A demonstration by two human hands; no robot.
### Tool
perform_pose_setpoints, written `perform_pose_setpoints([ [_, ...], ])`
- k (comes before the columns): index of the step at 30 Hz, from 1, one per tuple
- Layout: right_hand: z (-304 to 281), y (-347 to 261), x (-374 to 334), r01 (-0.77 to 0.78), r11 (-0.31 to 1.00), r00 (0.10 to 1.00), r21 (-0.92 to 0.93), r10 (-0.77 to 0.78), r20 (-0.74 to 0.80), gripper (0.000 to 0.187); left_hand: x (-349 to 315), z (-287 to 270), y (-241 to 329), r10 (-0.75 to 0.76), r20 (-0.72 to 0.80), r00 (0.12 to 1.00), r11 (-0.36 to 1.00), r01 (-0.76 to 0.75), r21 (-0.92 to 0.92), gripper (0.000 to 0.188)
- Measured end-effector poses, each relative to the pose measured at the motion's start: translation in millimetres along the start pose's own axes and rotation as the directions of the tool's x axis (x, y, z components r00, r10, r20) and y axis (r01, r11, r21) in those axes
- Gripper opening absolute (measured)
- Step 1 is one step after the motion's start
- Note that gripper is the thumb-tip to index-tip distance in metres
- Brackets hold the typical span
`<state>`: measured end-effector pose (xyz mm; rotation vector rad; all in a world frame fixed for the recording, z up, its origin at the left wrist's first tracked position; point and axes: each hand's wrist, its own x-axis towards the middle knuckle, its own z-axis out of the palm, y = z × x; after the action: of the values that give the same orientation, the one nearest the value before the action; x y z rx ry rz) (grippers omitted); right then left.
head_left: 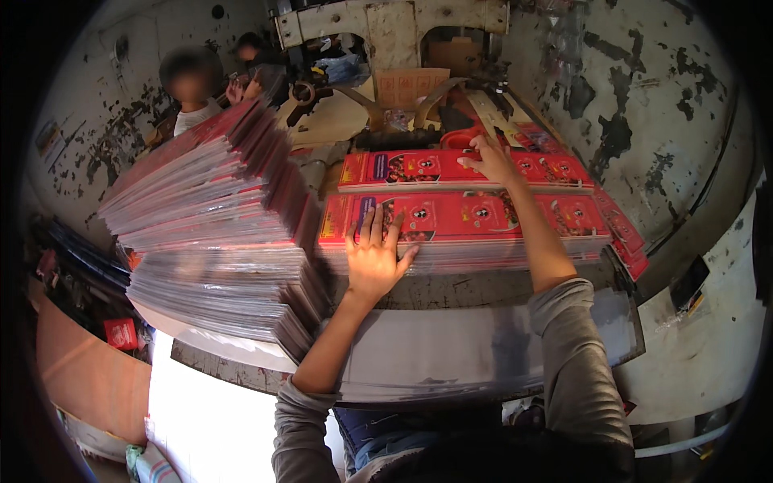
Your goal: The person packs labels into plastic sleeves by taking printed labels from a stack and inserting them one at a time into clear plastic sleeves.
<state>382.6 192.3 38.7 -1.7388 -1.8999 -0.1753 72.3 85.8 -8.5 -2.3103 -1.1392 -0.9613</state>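
Two long red printed stacks of sheets lie side by side in front of me. My left hand (375,256) rests with fingers spread on the left part of the nearer red stack (451,213), its thumb along the front edge. My right hand (493,163) reaches over to the farther red stack (471,167), its fingers apart and slightly bent on or just above the top sheet. Neither hand appears to grip anything. To my left rises a tall, leaning pile of glossy plastic-edged red sheets (217,217).
A clear plastic sheet (435,354) covers the table's near edge. Behind the red stacks stands worn machinery (392,28) with a cardboard piece (411,87) before it. More red sheets (622,229) lie at the right. Another person (193,97) is at the far left.
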Motion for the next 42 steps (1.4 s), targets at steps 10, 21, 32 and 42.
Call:
perform_pose_setpoints([
  [10, 5.9, -1.3, 13.5, 0.001, 0.986, 1.000, -0.167, 0.004, 0.031, 0.060, 2.5, 0.9, -3.8, 0.003, -0.001, 1.000, 1.000, -0.003, -0.021, 0.057],
  [21, -1.9, -3.5, 6.6, 0.077, 0.956, 0.906, -0.283, -0.186, -0.381, 0.055, 1.4, 2.2, 1.9, -0.015, -0.003, 1.000, 0.998, 0.015, -0.063, 0.057],
  [32, -125.9, -53.6, -95.0, 0.147, 0.835, 0.603, -0.530, -0.500, -0.622, 0.046, 1.9, -4.8, 0.8, -0.008, 0.003, 1.000, 1.000, 0.008, 0.004, 0.056],
  [42, -164.2, -49.1, -288.1, 0.297, 0.831, 0.784, -0.470, -0.493, -0.377, 0.050, 1.3, -2.9, -3.6, 0.038, 0.025, 0.999, 0.999, -0.038, -0.025, 0.057],
])
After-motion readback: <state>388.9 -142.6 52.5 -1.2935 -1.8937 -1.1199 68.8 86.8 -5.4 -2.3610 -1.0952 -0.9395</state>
